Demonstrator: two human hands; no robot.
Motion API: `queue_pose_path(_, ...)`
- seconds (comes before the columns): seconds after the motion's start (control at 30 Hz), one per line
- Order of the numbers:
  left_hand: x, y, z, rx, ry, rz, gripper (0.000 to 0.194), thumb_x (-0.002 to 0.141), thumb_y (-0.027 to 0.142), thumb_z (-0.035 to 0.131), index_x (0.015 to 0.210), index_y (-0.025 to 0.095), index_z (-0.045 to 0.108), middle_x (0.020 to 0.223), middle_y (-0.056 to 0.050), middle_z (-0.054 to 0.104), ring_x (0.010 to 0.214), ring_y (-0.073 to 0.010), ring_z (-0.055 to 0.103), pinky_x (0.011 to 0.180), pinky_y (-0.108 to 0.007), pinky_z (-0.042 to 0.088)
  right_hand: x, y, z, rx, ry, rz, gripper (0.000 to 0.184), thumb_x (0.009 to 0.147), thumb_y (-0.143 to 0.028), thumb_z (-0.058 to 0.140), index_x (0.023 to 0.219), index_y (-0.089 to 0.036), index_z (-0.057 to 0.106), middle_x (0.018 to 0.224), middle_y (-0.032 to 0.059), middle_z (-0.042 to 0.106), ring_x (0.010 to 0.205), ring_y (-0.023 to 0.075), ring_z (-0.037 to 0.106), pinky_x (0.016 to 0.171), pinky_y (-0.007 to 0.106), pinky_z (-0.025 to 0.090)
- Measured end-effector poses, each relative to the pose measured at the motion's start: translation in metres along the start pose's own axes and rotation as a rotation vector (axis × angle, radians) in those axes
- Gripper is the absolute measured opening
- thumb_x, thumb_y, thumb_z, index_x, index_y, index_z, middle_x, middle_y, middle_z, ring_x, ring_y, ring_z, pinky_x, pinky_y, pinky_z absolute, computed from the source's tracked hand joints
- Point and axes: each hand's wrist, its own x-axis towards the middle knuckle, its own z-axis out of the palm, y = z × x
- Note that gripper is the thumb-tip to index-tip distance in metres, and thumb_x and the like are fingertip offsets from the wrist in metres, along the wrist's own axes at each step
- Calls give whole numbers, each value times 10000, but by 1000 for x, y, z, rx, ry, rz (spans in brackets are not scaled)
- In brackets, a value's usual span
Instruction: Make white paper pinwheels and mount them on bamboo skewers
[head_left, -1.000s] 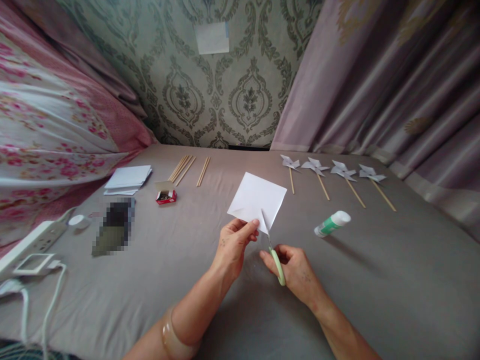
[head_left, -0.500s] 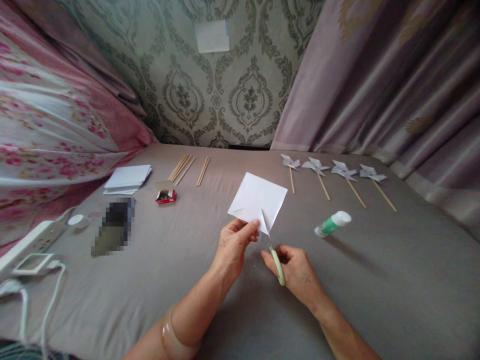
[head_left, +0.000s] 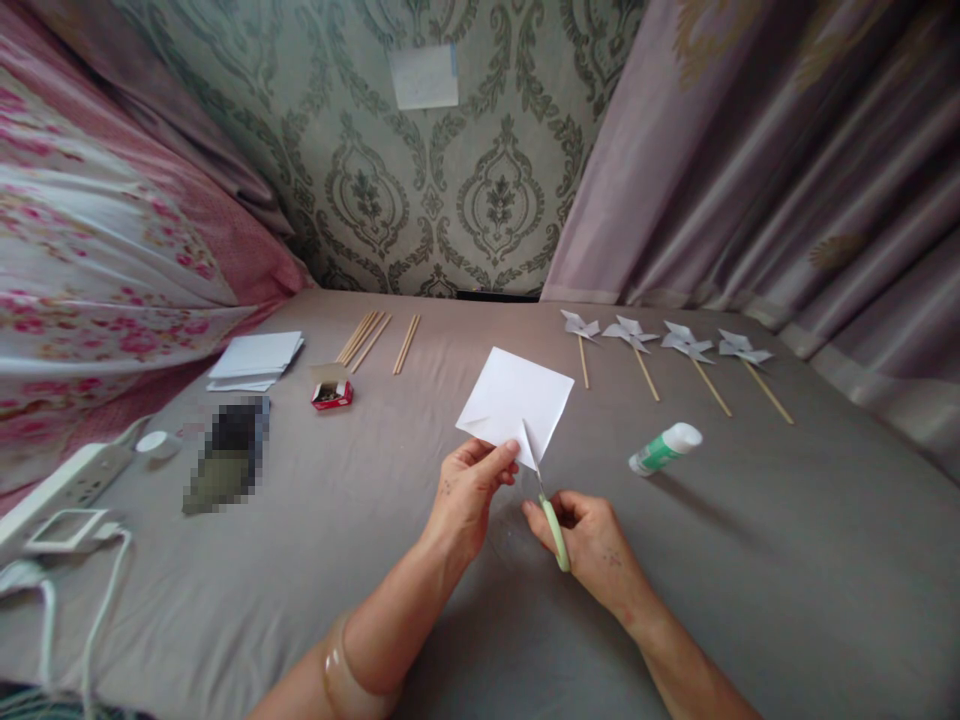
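Note:
A square sheet of white paper (head_left: 517,393) is pinched at its lower edge by my left hand (head_left: 474,487), thumb on top. My right hand (head_left: 589,540) is closed round the light green handle of a pair of scissors (head_left: 553,530). The scissor blades lie at the paper's near corner, pointing inward, just right of my left thumb. A short slit shows near the paper's left corner. How far the blades are apart I cannot tell.
Several paper pinwheels (head_left: 688,342) on sticks lie at the back right. A glue stick (head_left: 666,449) stands nearer. Wooden sticks (head_left: 364,338), a small red box (head_left: 331,393), a paper stack (head_left: 255,361), a blurred object (head_left: 229,455) and a power strip (head_left: 67,490) are on the left.
Almost nothing differs. Both hands, the paper and the scissors keep practically the same place; only a tiny shift of the whole view shows.

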Motion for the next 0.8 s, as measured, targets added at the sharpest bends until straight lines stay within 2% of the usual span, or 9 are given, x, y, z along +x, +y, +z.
queue_pose_path(0.27,0,2,1,11,-1,-1,291,586,292,818,558,134,576,548,0,571,524,-78,499,568,-232,372,0,-2,-1,5,22,-43,402,661,-451,683,473,-184,449,455,-47,367,464,80,290,411,223,254)
queue_pose_path(0.47,0,1,1,2,-4,-5,288,574,288,823,566,134,580,548,3,565,524,-79,497,566,-232,370,1,0,0,2,23,-6,394,654,-457,680,478,-187,453,455,-46,377,462,84,309,419,229,253)
queue_pose_path(0.57,0,0,0,4,-7,-2,282,573,289,822,583,131,589,555,6,564,528,-77,496,564,-230,368,0,1,0,5,-28,11,365,677,-452,664,517,-179,481,487,-39,418,488,91,340,449,234,275)
queue_pose_path(0.67,2,0,-2,0,-2,16,280,585,293,812,582,135,580,561,12,559,532,-74,486,563,-224,365,-1,-1,-1,10,-135,-1,334,725,-444,626,571,-172,508,520,-38,450,506,93,362,473,236,297)
queue_pose_path(0.73,5,1,-4,-18,24,42,278,584,292,804,576,141,571,558,18,551,535,-72,478,564,-218,364,-2,-4,-2,19,-193,-14,323,742,-447,616,607,-169,520,534,-42,458,512,93,372,479,234,306)
queue_pose_path(0.8,9,4,-7,-40,71,76,250,574,281,792,598,146,583,584,19,565,546,-71,474,567,-211,365,-2,-6,-5,50,-192,-21,329,749,-464,616,637,-169,526,540,-47,452,514,93,377,478,232,312)
